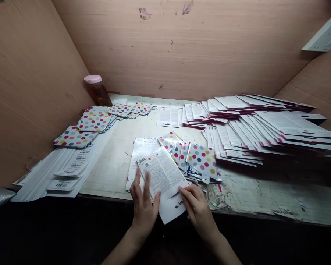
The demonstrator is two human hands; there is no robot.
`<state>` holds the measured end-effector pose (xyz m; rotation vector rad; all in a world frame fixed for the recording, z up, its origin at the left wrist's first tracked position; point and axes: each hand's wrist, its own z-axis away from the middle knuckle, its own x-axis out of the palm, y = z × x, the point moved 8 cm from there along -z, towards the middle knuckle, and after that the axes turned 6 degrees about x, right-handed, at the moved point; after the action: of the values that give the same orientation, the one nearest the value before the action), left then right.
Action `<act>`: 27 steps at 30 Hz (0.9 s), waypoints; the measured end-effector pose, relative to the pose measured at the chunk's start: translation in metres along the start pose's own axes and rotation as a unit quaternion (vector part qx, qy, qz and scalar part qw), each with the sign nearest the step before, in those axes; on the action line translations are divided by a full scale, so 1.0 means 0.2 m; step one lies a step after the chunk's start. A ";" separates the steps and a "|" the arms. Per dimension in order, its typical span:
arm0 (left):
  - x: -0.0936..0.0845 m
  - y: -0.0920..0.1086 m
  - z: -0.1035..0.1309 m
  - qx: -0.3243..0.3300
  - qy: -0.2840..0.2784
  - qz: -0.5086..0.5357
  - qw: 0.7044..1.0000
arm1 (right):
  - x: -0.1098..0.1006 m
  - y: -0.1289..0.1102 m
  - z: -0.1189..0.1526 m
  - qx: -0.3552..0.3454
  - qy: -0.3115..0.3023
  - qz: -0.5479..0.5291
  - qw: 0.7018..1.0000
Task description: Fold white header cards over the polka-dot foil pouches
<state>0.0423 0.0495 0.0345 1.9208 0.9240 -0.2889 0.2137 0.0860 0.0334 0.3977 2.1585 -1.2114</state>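
Note:
A white printed packaging card (165, 175) with a hang hole lies tilted between my hands at the front edge of the table. My right hand (197, 209) pinches its lower right edge between thumb and fingers. My left hand (143, 206) has its fingers spread along the card's left side, with the thumb at the edge; its fingertips are slightly blurred. Under the held card sits another printed card (135, 165). Several polka-dot packets (201, 160) are fanned out just right of it, partly covered by the held card.
Many printed cards (248, 136) overlap in rows at the right. More polka-dot packets (95, 120) and barcode label sheets (74, 163) lie at the left. A pink-lidded bottle (98, 92) stands at the back left. Wooden panels (182, 48) enclose the table (107, 165).

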 end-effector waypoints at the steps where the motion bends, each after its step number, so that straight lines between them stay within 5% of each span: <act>1: 0.01 0.04 0.02 0.070 -0.036 -0.071 0.994 | 0.01 0.02 -0.02 0.000 -0.005 0.007 1.000; 4: 0.10 0.08 0.11 0.194 -0.191 -0.124 0.954 | 0.03 0.06 -0.06 -0.001 -0.019 0.016 1.000; 6: 0.11 0.09 0.15 0.216 -0.227 -0.138 0.940 | 0.02 0.07 -0.09 -0.005 -0.027 0.011 1.000; 19: 0.18 0.14 0.17 0.221 -0.173 -0.228 0.932 | 0.08 0.13 -0.18 -0.021 -0.091 0.050 0.994; 27: 0.15 0.13 0.17 0.215 -0.182 -0.195 0.940 | 0.08 0.07 -0.09 -0.046 -0.097 0.098 0.989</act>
<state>0.0869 0.0291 0.0166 1.9560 1.0409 -1.1225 0.2029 0.1087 0.0208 0.4227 1.9509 -0.9942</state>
